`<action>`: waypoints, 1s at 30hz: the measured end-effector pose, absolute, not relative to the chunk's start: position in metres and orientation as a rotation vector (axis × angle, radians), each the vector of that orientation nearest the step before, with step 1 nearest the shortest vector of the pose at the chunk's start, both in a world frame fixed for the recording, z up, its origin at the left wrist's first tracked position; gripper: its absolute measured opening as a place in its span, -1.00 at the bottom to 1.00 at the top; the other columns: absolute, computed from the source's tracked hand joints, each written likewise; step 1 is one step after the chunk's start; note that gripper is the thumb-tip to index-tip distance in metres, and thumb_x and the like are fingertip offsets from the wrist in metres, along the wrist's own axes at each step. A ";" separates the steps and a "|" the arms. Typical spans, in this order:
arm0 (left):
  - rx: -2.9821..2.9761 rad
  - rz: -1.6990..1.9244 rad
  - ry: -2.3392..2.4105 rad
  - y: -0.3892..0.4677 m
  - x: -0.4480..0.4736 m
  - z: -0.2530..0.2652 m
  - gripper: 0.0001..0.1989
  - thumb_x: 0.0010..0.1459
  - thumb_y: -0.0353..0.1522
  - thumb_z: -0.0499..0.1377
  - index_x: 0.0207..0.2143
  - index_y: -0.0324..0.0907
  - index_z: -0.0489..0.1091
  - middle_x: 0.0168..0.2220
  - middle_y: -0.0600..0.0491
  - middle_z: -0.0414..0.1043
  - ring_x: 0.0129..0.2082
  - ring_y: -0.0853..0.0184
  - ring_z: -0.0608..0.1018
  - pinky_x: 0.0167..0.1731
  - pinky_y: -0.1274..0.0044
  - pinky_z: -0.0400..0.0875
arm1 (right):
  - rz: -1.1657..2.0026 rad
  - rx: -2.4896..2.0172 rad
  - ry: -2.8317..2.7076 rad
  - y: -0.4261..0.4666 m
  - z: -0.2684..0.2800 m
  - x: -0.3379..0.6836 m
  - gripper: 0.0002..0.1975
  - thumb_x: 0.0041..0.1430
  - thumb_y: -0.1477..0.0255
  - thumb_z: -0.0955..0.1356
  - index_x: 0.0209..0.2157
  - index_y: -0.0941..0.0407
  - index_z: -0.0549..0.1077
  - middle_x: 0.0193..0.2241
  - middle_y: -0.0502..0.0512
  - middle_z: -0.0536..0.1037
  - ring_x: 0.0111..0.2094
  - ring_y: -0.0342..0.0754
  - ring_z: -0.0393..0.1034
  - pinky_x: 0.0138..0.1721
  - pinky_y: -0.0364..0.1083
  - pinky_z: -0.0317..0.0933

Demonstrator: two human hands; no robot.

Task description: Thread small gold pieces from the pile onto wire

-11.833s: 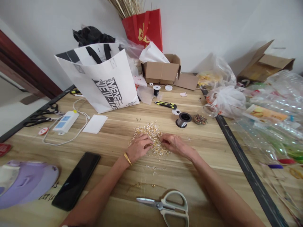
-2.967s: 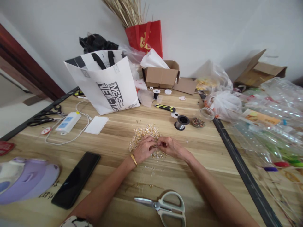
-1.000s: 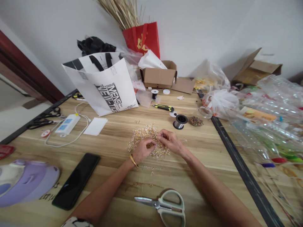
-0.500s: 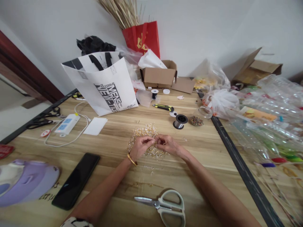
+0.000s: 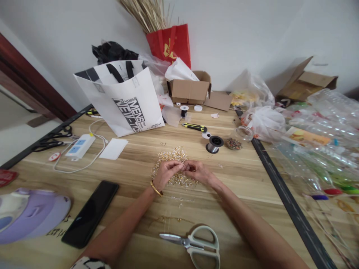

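My left hand (image 5: pixel 167 173) and my right hand (image 5: pixel 198 172) meet fingertip to fingertip over a pile of small gold and clear beads (image 5: pixel 176 153). Both are pinched closed; whatever sits between the fingers is too small to make out. A gold bangle (image 5: pixel 156 188) circles my left wrist. Nearer to me lie a short clear beaded strand (image 5: pixel 182 199) and a thin gold chain (image 5: pixel 179 219). Scissors with pale handles (image 5: pixel 190 242) rest below the chain, blades pointing left.
A black phone (image 5: pixel 90 213) and a purple-and-white object (image 5: pixel 36 216) lie at left. Beyond the beads stand a wire spool (image 5: pixel 215 144), a yellow-black cutter (image 5: pixel 194 127) and a jar of beads (image 5: pixel 235 142). A white paper bag (image 5: pixel 120 101) stands back left; plastic bottles (image 5: pixel 322 149) crowd the right.
My fingertips have come slightly closer together over the beads. The view has shifted a little; the things on the table have stayed in place.
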State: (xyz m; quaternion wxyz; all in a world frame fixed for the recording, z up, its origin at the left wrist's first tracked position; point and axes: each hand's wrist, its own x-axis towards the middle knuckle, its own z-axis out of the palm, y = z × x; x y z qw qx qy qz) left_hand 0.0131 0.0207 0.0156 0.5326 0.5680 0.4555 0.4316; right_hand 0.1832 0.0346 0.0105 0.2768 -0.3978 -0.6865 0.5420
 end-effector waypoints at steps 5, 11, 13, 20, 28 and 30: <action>1.299 1.035 1.075 0.022 0.012 0.012 -0.79 -0.01 -0.27 0.22 -0.42 -0.27 0.48 -0.42 0.01 0.52 -0.36 0.32 0.51 -0.24 0.49 0.40 | 1.446 -1.048 -1.831 0.036 0.006 0.183 -0.90 0.03 0.43 0.31 -0.45 0.19 0.38 -0.63 -0.10 0.28 -0.61 -0.26 0.08 -0.60 -0.25 -0.01; 1.336 1.043 1.079 0.024 0.009 0.009 -0.79 0.00 -0.27 0.21 -0.44 -0.26 0.44 -0.44 0.03 0.50 -0.39 0.35 0.50 -0.29 0.52 0.39 | 1.449 -1.061 -1.798 0.035 0.013 0.183 -0.85 0.01 0.37 0.33 -0.49 0.18 0.37 -0.65 -0.11 0.28 -0.63 -0.26 0.08 -0.62 -0.25 -0.02; 1.337 1.034 1.081 0.024 0.009 0.009 -0.79 0.00 -0.26 0.21 -0.45 -0.26 0.44 -0.44 0.03 0.50 -0.39 0.35 0.49 -0.31 0.53 0.38 | 1.451 -1.074 -1.787 0.036 0.016 0.183 -0.85 -0.01 0.37 0.34 -0.49 0.18 0.37 -0.65 -0.10 0.30 -0.63 -0.26 0.09 -0.62 -0.25 -0.02; 1.326 1.039 1.096 0.024 0.009 0.011 -0.79 -0.03 -0.27 0.23 -0.45 -0.26 0.44 -0.45 0.05 0.49 -0.41 0.37 0.48 -0.33 0.54 0.37 | 1.468 -1.093 -1.785 0.036 0.018 0.184 -0.80 -0.02 0.32 0.37 -0.48 0.18 0.37 -0.65 -0.10 0.30 -0.64 -0.25 0.11 -0.62 -0.24 0.00; 1.268 1.041 1.052 0.024 0.007 0.007 -0.83 -0.01 -0.30 0.22 -0.43 -0.26 0.43 -0.45 0.06 0.48 -0.39 0.38 0.49 -0.32 0.55 0.37 | 1.448 -1.094 -1.817 0.036 0.019 0.185 -0.74 0.07 0.26 0.32 -0.50 0.18 0.38 -0.66 -0.09 0.26 -0.64 -0.25 0.10 -0.64 -0.24 0.02; 1.234 1.058 1.044 0.024 0.006 0.004 -0.83 -0.01 -0.31 0.22 -0.43 -0.26 0.42 -0.45 0.07 0.47 -0.39 0.39 0.49 -0.31 0.56 0.37 | 1.450 -1.087 -1.816 0.036 0.021 0.186 -0.74 0.07 0.26 0.32 -0.50 0.18 0.38 -0.68 -0.10 0.24 -0.66 -0.25 0.08 -0.65 -0.24 0.01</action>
